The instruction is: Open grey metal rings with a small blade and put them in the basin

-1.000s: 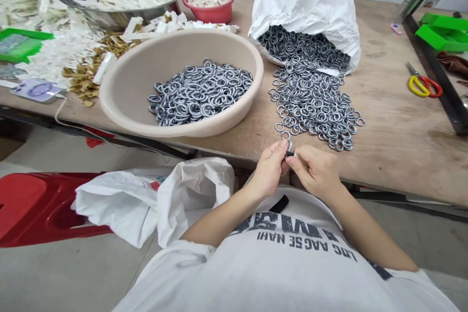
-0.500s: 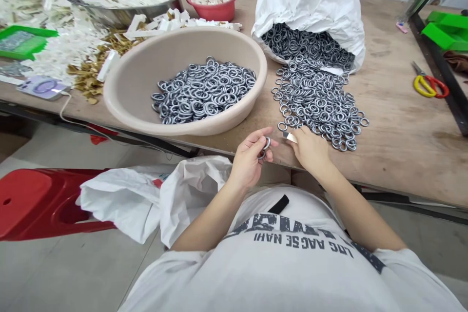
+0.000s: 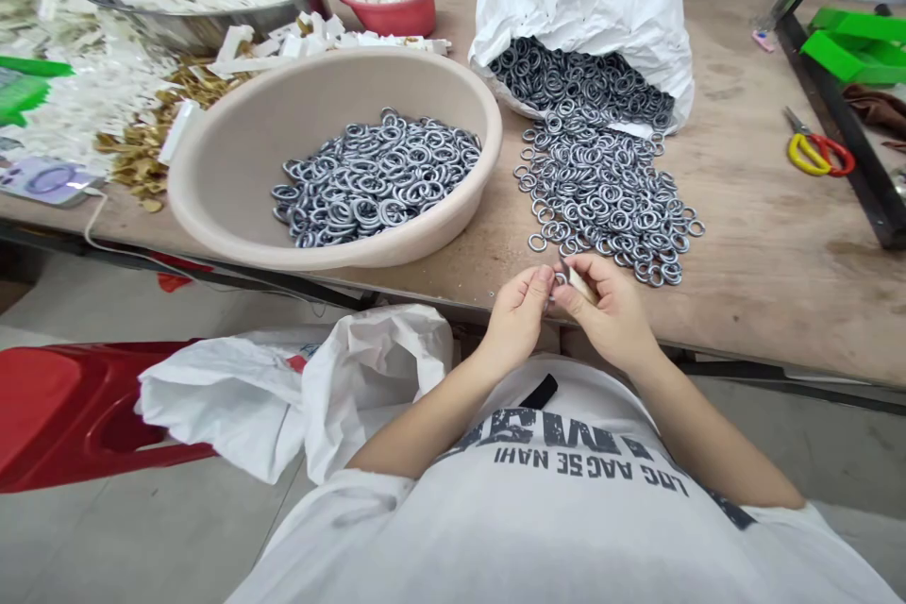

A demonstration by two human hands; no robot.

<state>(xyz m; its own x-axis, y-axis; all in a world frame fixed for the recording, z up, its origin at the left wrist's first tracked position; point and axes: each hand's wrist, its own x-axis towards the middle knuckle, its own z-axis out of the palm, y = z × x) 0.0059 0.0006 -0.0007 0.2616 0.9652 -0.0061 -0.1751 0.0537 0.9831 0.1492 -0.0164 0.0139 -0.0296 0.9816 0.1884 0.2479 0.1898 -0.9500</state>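
My left hand [image 3: 520,311] is closed, pinching a grey ring [image 3: 560,278] between thumb and fingers. Against that ring, my right hand [image 3: 610,307] holds a small knife [image 3: 580,285] with a pale handle and a short dark blade pointing up and left. The fingertips of both hands meet near the table's front edge and partly hide the ring. Just beyond them lies a heap of grey rings [image 3: 609,198], spilling from the mouth of a white sack [image 3: 584,0]. To the left stands a wide beige basin [image 3: 205,208] with many similar rings inside.
Red-and-yellow scissors [image 3: 817,154] lie on the right, near a dark metal frame [image 3: 842,113] and green bins [image 3: 853,47]. Behind the basin are a steel bowl [image 3: 191,24] and a red bowl [image 3: 396,16] of white pieces. A white bag [image 3: 382,377] hangs below the table edge.
My hands have come together. The right hand has moved from the heap's edge with the knife, whose blade is now at the ring in my left hand. The view has shifted slightly.
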